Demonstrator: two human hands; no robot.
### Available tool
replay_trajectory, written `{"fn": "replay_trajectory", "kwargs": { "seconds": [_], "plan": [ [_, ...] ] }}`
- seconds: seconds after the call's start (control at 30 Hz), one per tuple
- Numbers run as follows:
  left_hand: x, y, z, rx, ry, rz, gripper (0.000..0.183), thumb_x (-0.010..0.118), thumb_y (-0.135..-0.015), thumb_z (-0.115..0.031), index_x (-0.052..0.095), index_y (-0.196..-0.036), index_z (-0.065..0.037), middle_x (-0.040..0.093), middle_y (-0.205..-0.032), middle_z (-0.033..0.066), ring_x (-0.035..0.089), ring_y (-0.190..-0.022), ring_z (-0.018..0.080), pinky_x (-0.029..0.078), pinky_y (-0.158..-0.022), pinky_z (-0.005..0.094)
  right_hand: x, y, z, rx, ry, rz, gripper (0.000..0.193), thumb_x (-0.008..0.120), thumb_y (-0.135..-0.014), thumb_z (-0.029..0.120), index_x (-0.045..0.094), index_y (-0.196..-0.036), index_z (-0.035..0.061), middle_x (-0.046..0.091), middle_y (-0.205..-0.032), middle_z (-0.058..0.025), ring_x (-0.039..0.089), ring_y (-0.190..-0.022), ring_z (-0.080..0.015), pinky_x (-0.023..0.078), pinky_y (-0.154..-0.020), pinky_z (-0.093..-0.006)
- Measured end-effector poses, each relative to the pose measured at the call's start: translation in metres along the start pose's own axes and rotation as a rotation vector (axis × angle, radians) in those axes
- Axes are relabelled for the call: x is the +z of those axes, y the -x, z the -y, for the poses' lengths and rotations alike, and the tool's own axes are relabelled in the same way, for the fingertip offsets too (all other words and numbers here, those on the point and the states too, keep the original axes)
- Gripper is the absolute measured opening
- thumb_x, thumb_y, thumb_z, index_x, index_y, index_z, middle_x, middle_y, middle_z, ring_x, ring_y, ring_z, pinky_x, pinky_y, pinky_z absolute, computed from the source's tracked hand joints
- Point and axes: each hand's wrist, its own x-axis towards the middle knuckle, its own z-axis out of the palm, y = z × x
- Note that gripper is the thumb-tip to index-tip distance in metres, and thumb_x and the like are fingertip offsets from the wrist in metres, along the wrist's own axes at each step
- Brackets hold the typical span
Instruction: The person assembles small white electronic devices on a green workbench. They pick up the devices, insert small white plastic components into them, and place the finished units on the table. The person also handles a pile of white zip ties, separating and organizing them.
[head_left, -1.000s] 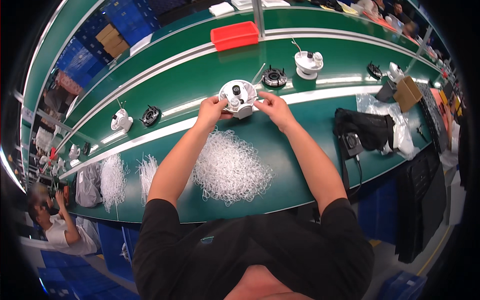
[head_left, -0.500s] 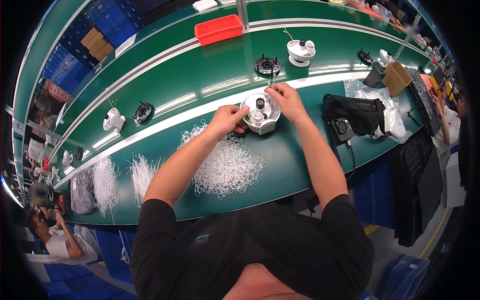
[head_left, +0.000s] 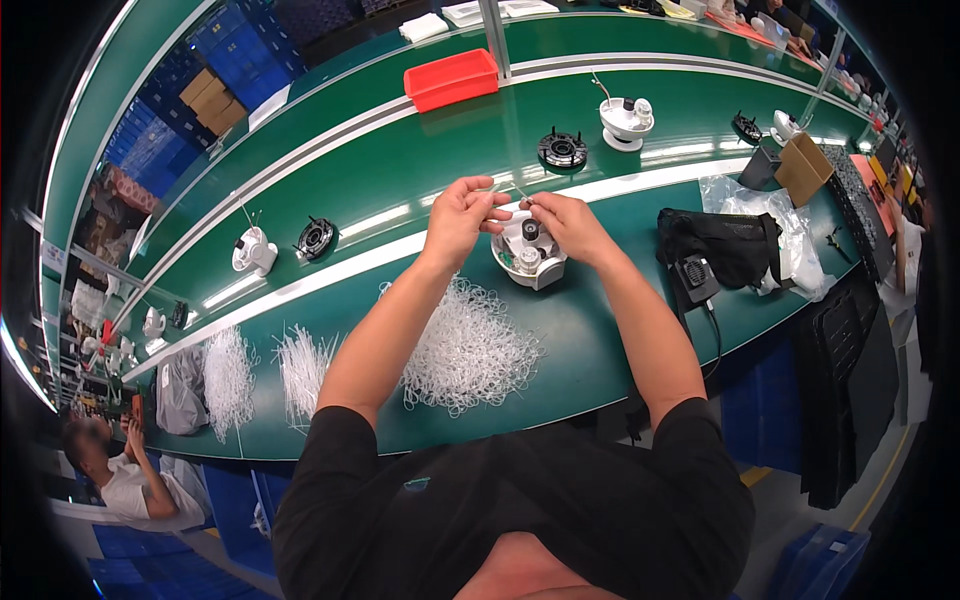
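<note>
In front of me on the green bench is a white rounded camera housing (head_left: pixel 512 262), its open side up, with a black lens and a clear round part inside. My right hand (head_left: pixel 568 225) is above its far right rim, fingers pinched on a thin cable. Beside it, my left hand (head_left: pixel 462 218) is raised over the housing's far left rim. Its fingers are curled with thumb and fingertips close together near a thin pale strand; what they hold is too small to make out. A heap of looped white plastic ties (head_left: pixel 465 350) lies beneath my left forearm.
Straight white ties (head_left: pixel 303 368) and another white pile (head_left: pixel 230 375) lie left. Beyond are a black ring base (head_left: pixel 562 150), another white housing (head_left: pixel 627 128) and a red bin (head_left: pixel 452 82). A black bag (head_left: pixel 715 240) and open carton (head_left: pixel 803 168) sit right. A person (head_left: pixel 140 480) sits far left.
My left hand has left the housing's left side and risen to its far rim, beside my right hand. My right hand still pinches at the cable. The whole view has shifted slightly.
</note>
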Motion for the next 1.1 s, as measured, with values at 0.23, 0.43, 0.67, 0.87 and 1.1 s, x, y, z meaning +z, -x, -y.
{"fn": "replay_trajectory", "kwargs": {
  "seconds": [0.23, 0.43, 0.67, 0.87, 1.1],
  "plan": [
    [0.011, -0.010, 0.009, -0.016, 0.033, -0.017, 0.021, 0.061, -0.098, -0.009, 0.057, -0.115, 0.003, 0.071, -0.102, 0.0148, 0.070, -0.085, 0.0153, 0.055, -0.065, 0.0243, -0.004, -0.002, 0.001, 0.033, 0.055, 0.034, 0.021, 0.054, -0.098, 0.018, 0.065, -0.103, 0.0007, 0.068, -0.084, -0.0151, 0.066, -0.078, -0.0275, 0.050, -0.070, -0.0388],
    [0.010, -0.018, 0.020, 0.044, 0.024, -0.021, 0.015, 0.071, -0.092, -0.010, 0.065, -0.102, -0.001, 0.070, -0.091, 0.0056, 0.061, -0.070, 0.0097, 0.049, -0.059, 0.0223, -0.005, -0.001, 0.000, 0.068, 0.037, 0.064, 0.024, 0.053, -0.099, 0.019, 0.067, -0.109, 0.0017, 0.070, -0.086, -0.0131, 0.068, -0.080, -0.0239, 0.052, -0.072, -0.0365],
    [0.008, -0.017, 0.022, 0.002, 0.133, -0.017, 0.015, 0.075, -0.088, -0.008, 0.069, -0.099, -0.001, 0.069, -0.083, 0.0030, 0.059, -0.069, 0.0078, 0.048, -0.060, 0.0224, -0.007, 0.000, -0.007, 0.074, -0.008, 0.068, 0.024, 0.054, -0.099, 0.019, 0.067, -0.108, 0.0013, 0.070, -0.087, -0.0116, 0.067, -0.079, -0.0202, 0.052, -0.071, -0.0340],
    [0.018, -0.014, 0.019, 0.036, -0.200, 0.032, 0.013, 0.077, -0.085, -0.006, 0.071, -0.094, 0.001, 0.072, -0.088, 0.0062, 0.065, -0.079, 0.0111, 0.053, -0.072, 0.0252, -0.010, -0.001, 0.000, 0.030, 0.080, 0.093, 0.021, 0.054, -0.098, 0.017, 0.064, -0.100, -0.0006, 0.069, -0.085, -0.0130, 0.067, -0.078, -0.0222, 0.052, -0.070, -0.0353],
    [0.018, -0.013, 0.015, 0.060, -0.300, 0.040, 0.012, 0.077, -0.085, -0.007, 0.072, -0.092, 0.002, 0.072, -0.086, 0.0065, 0.065, -0.076, 0.0106, 0.053, -0.068, 0.0249, -0.010, 0.001, -0.002, 0.035, 0.015, 0.087, 0.020, 0.053, -0.099, 0.016, 0.065, -0.101, -0.0007, 0.068, -0.083, -0.0110, 0.066, -0.077, -0.0197, 0.052, -0.071, -0.0338]
  ]
}}
